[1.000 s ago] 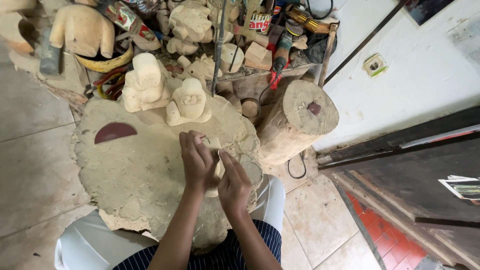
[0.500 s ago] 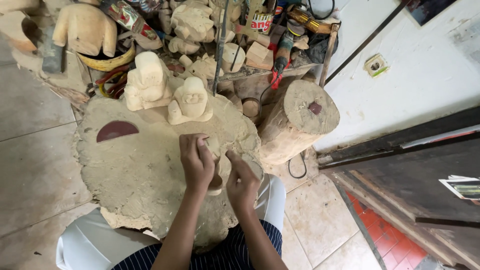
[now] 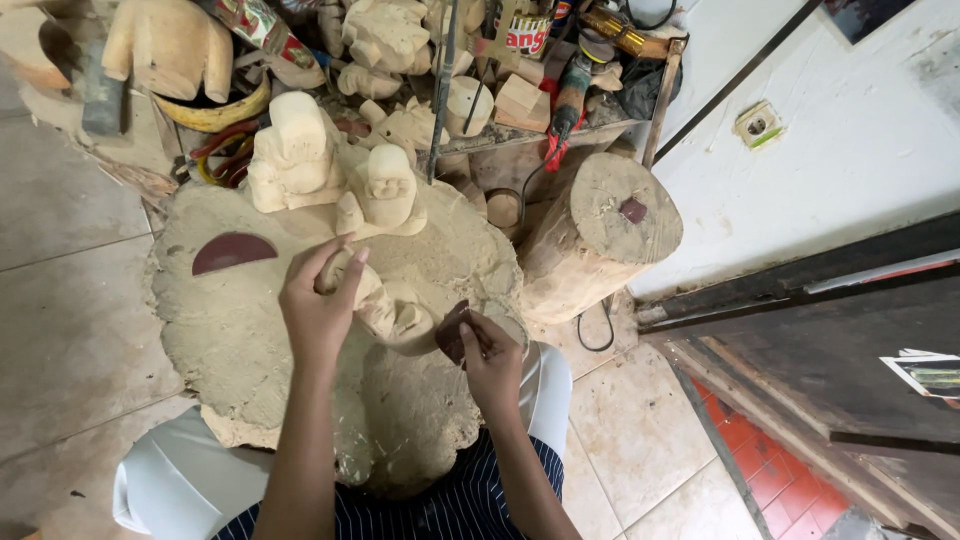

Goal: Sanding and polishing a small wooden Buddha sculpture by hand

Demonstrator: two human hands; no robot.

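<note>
Carving point(image 3: 385, 308): a small pale wooden figure lying on its side on the slab point(image 3: 250, 330), a broad irregular slice of light wood that serves as the work surface on the person's lap. The left hand point(image 3: 322, 305) grips the carving's upper end, fingers curled closed around it. The right hand point(image 3: 490, 355) pinches a small dark piece of sandpaper point(image 3: 453, 333) between thumb and fingertips, just beside the carving's lower end.

Change over the last second: the two hands, earlier close together over the middle of the slab with the right hand pressed against the piece, have drawn apart. The right hand has moved out toward the slab's right edge, and more of the carving now shows between the hands. The left hand has kept its hold. Whether the sandpaper still touches the wood cannot be told from this view. Judged from this, one rubbing stroke has ended or the paper is being re-seated, and the smoothing is still in progress.

Surroundings: a dark half-round of sandpaper point(image 3: 233, 251) lies on the slab's far left. Two unfinished figures point(image 3: 385, 195) stand upright at the far rim. A log stump point(image 3: 605, 235) stands just right of the slab, with a cluttered shelf point(image 3: 540, 130) of wood blanks and tools beyond.
</note>
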